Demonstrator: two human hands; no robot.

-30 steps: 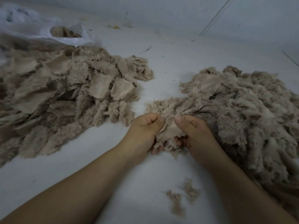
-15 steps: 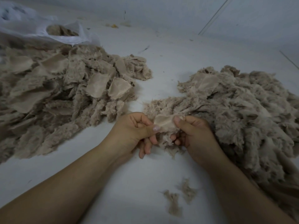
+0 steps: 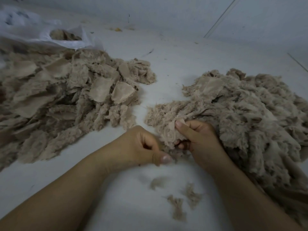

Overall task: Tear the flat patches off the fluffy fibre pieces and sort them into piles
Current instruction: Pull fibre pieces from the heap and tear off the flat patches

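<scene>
Pinching a shaggy beige fibre piece [image 3: 168, 135] at the near edge of the right pile [image 3: 246, 117], the right hand [image 3: 198, 140] holds its thin flat patch under the thumb, while the left hand [image 3: 141, 147] grips the fluffy lower end, fingers curled tight. Half a second ago the left hand sat higher, beside the patch. The left pile [image 3: 66, 97] of woolly tufts and smooth patches sprawls across the white desk [image 3: 130, 205].

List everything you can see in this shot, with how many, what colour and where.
Pile of beige fluffy fibre pieces with flat patches: one, beige, left.
Pile of beige fluffy fibre: one, beige, right.
Beige fibre piece being worked: one, centre, between both hands.
Loose beige fibre tufts: about three, near centre.
White plastic bag: one, far left, beige pieces inside.
White work surface: one, under everything.
Left hand: pinches the piece's lower edge.
Right hand: grips the piece.
</scene>
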